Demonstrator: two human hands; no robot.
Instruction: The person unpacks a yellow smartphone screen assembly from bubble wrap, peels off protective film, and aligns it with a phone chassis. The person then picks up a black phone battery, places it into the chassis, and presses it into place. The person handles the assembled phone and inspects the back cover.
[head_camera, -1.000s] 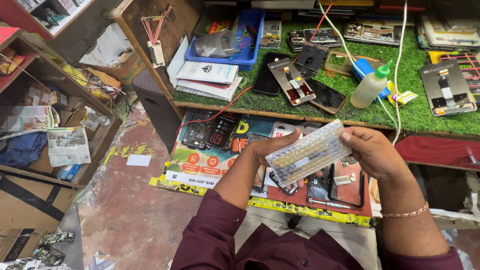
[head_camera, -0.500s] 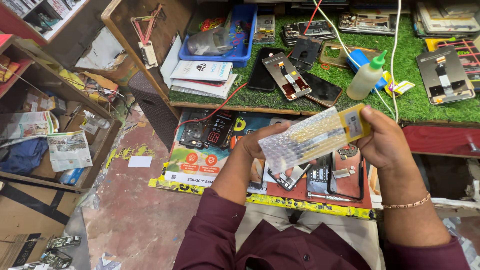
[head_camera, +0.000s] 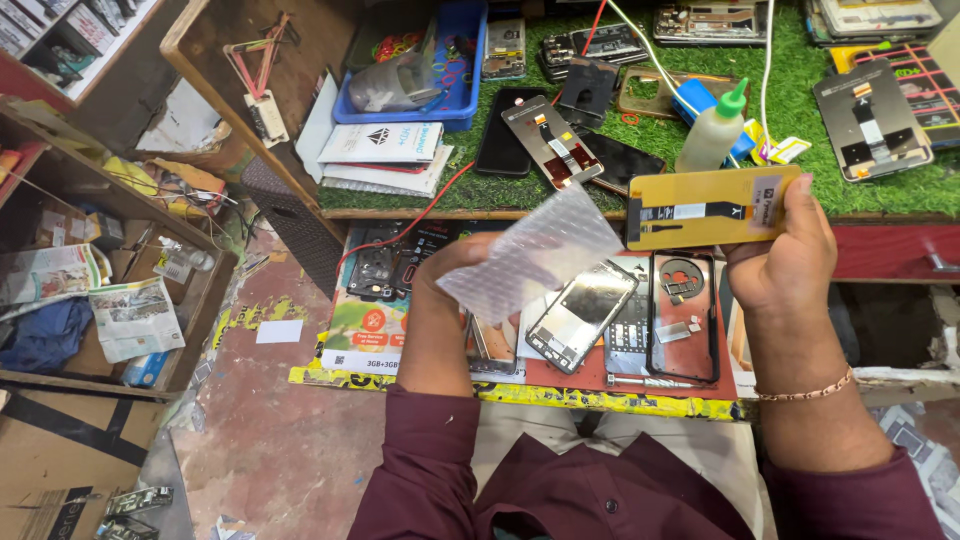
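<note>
Since the earlier frame the yellow-backed screen panel (head_camera: 712, 207) has come out of the bubble-wrap sleeve (head_camera: 530, 252). The right hand (head_camera: 785, 262) pinches the panel's right end; the left hand (head_camera: 452, 275), at nine o'clock of it, grips the sleeve above open phone frames (head_camera: 625, 315).

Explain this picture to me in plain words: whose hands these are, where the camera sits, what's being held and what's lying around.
The camera is worn on a person's head and looks down at their own two bare hands. The right hand holds a yellow-backed phone screen panel. The left hand holds a bubble-wrap sleeve. Below them, opened phone frames lie on a red tray. Behind is a green turf mat with more phone parts, a squeeze bottle with a green cap and a blue bin.
</note>
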